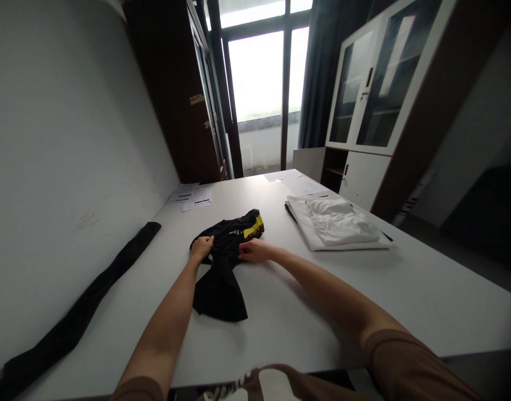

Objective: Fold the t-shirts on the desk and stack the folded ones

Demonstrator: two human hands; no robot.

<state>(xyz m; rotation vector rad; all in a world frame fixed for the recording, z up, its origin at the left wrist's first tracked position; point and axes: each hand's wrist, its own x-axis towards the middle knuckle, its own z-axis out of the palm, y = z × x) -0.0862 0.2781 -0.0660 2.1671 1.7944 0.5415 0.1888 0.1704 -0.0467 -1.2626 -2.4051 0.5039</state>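
A black garment (222, 281) with a yellow patch and small white lettering lies partly bunched on the white table (289, 312). One loose flap of it spreads toward me, and the yellow part is at its far right. My left hand (202, 247) is closed on the garment's left edge, fingers pinching the cloth. On the opposite side my right hand (254, 250) grips the cloth with bent fingers, just below the yellow patch. Whether the garment is a shirt or something else, I cannot tell.
Folded white cloth (339, 221) is stacked at the right, with dark material under it. A long black strip of fabric (88, 298) lies along the left wall. Papers (197, 196) rest at the far left, and more papers (295, 182) at the far end. A cabinet (364, 111) stands beyond.
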